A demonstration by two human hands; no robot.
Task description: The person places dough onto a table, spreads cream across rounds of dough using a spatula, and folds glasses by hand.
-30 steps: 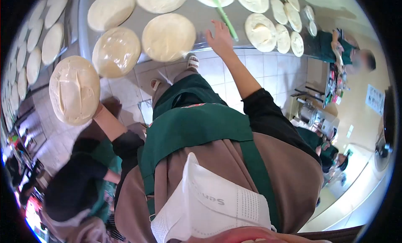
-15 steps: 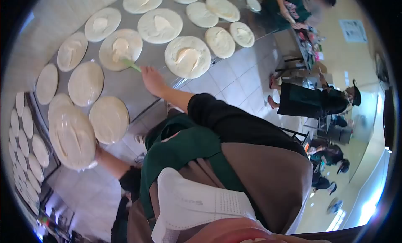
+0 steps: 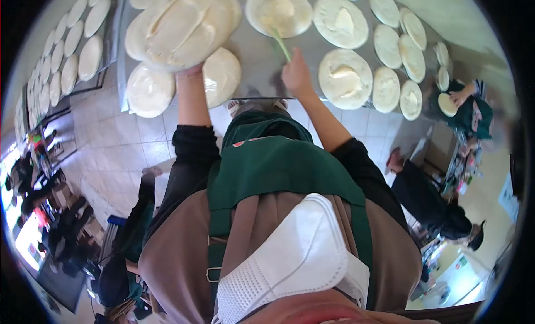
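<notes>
My left hand (image 3: 191, 71) is under a large pale dough round (image 3: 181, 28) with a glossy cream-coloured layer on top, raised above other rounds at the upper left; most of its fingers are hidden beneath. My right hand (image 3: 296, 76) is closed around the end of a green spatula (image 3: 281, 42). The spatula's tip touches the cream on a flat dough round (image 3: 278, 11) on the metal table (image 3: 267, 62). To the right lies another round (image 3: 345, 78) with a swirl of cream on it.
Several more rounds (image 3: 412, 57) lie on the table at the right. A second table with rounds (image 3: 90, 57) stands at the far left. A person (image 3: 473, 109) at the right holds a small round. Other people are behind, at both lower sides.
The view has turned. The held round has come up over the table from the left. My right hand, open a second ago, took the green spatula and now has it on a different round.
</notes>
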